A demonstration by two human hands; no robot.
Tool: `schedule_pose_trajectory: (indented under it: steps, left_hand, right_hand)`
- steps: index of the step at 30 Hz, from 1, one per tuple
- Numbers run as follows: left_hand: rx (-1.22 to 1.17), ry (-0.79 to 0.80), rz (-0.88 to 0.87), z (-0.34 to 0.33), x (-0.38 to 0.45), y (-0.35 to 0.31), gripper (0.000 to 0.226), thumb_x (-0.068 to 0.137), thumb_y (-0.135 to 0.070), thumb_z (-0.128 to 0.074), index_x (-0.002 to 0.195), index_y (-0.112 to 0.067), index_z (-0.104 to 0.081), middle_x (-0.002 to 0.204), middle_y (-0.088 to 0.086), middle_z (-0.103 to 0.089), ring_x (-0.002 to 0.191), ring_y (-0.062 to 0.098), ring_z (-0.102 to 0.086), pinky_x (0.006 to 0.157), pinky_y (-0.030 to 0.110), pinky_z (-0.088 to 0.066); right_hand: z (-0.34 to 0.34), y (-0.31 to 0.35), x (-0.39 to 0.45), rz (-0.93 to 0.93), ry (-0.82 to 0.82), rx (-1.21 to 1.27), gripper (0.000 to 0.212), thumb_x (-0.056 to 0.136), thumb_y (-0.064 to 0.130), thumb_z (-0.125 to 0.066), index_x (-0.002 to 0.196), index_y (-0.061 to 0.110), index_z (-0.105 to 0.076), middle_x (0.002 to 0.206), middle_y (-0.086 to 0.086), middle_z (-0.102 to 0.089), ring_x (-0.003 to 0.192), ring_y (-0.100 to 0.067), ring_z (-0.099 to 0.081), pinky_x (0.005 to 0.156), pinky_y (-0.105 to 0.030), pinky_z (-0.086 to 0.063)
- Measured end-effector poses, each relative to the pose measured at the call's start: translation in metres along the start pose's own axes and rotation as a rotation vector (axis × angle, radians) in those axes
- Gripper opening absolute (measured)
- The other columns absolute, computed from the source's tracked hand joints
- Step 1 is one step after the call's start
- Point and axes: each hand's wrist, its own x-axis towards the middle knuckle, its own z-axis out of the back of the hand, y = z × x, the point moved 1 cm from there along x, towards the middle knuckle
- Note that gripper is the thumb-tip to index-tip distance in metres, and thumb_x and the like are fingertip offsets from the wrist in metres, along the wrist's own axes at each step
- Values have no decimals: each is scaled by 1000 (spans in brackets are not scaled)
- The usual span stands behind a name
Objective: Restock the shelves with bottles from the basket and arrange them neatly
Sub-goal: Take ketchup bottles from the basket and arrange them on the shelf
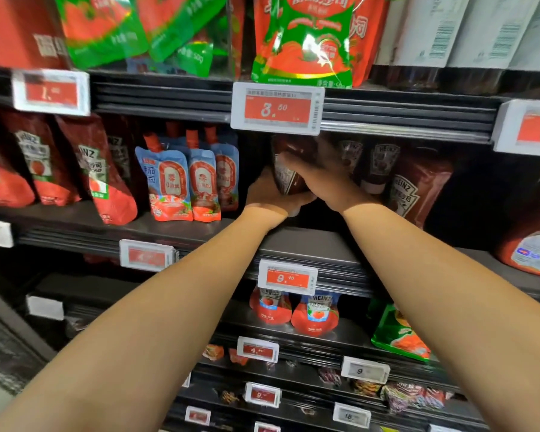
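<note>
Single head-worn wide-angle view, facing forward and slightly down into dark metal supermarket shelving (293, 241). Very close to the shelves, at arm's reach. White-framed red price tag reading 3.50 (277, 108) near the upper centre, serving as landmark: above it, the top shelf cut off by the frame edge; below it, the middle shelf seen roughly level; further below, lower shelves seen from above, receding toward the bottom edge. Both forearms entering from the bottom corners, converging just below that tag. Edges bowed and blurred by the lens. No second view.
</note>
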Motion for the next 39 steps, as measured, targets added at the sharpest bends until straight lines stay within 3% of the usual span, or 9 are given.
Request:
schedule_pose_trajectory:
  steps: [3,7,10,12,17,23,28,34,39]
  left_hand:
    - [12,-2,-18,2,6,0,78,64,-53,-88,128,-23,-55,118,-4,-68,101,7,-65,77,13,-42]
    - [-45,-33,-55,6,15,2,70,60,-36,-91,117,-20,-54,88,-17,-59,64,-14,-54,50,-1,-38]
    - [-83,-57,-71,5,20,4,87,49,-39,-87,125,-19,-52,91,-16,-60,72,-12,-54,53,0,-43]
    - [-135,-44,-70,3,24,8,91,42,-48,-84,123,-21,-55,98,-13,-67,84,0,-66,73,14,-56]
    - [-253,2,-114,2,33,19,65,55,-36,-86,115,-26,-61,103,-10,-74,96,3,-70,90,37,-59]
    - [-423,9,-71,7,31,19,51,60,-20,-75,109,-25,-62,104,-4,-75,97,11,-71,90,35,-55]
    - [-713,-49,4,11,32,15,10,83,-9,-56,90,-15,-61,98,12,-65,98,30,-60,93,48,-47]
    - [-578,-48,-24,6,34,19,16,91,-30,-47,102,-29,-58,111,7,-68,105,25,-64,105,51,-48]
    - [-597,47,-2,5,27,13,36,87,-37,-52,123,-34,-59,139,8,-62,129,26,-58,116,51,-39]
  right_hand:
    - [-6,-8,8,-42,-30,38,49,84,33,-79,129,26,-60,124,2,-71,116,-11,-66,106,-38,-51]
    - [-12,-18,11,-46,-95,86,46,88,34,-76,129,25,-57,117,14,-70,109,1,-67,90,-16,-51]
    - [-14,-27,8,-58,-102,100,47,87,44,-73,129,32,-55,123,13,-69,116,-1,-64,100,-23,-50]
    - [-13,-32,11,-58,-89,88,56,86,52,-69,134,26,-56,131,6,-67,122,-8,-62,109,-35,-47]
    - [-6,-32,14,-63,-5,98,75,82,62,-64,142,19,-53,138,-2,-63,129,-16,-58,113,-44,-44]
    - [1,-38,13,-37,-131,90,23,95,33,-69,114,35,-57,113,14,-68,111,-9,-67,101,-50,-54]
    - [1,-40,15,-34,-103,120,32,103,21,-59,133,11,-53,129,-11,-67,120,-25,-65,102,-56,-52]
    - [-2,-38,13,-6,-116,53,25,104,25,-57,127,16,-59,108,8,-69,100,3,-67,92,-26,-56]
    - [1,-43,13,3,-179,47,8,101,28,-60,105,33,-55,107,-2,-68,102,-22,-68,88,-57,-58]
